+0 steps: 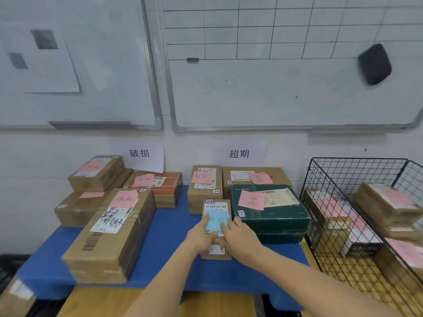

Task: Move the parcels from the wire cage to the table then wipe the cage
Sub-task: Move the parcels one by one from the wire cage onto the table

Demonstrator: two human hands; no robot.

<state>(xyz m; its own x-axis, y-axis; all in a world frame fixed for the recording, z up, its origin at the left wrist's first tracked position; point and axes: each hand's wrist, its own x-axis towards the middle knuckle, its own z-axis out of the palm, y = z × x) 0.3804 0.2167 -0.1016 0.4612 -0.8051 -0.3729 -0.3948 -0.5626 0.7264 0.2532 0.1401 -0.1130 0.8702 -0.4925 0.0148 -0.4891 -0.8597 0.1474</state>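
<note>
Small parcel (217,205) with blue note (217,221) lies flat on the blue table (169,248), right of middle, toward the front edge; left hand (201,233) rests on its left side, fingers straight and flat on top; right hand (239,236) rests on its right side, fingers extended onto the note, clamping nothing; green box (272,216) just beside the parcel on the right; large cardboard parcel (114,232) at the front-left corner; wire cage (357,170) beyond the table's right edge, several caged parcels (386,202) with pink notes inside; 2 whiteboards (274,88) on the wall behind.
</note>
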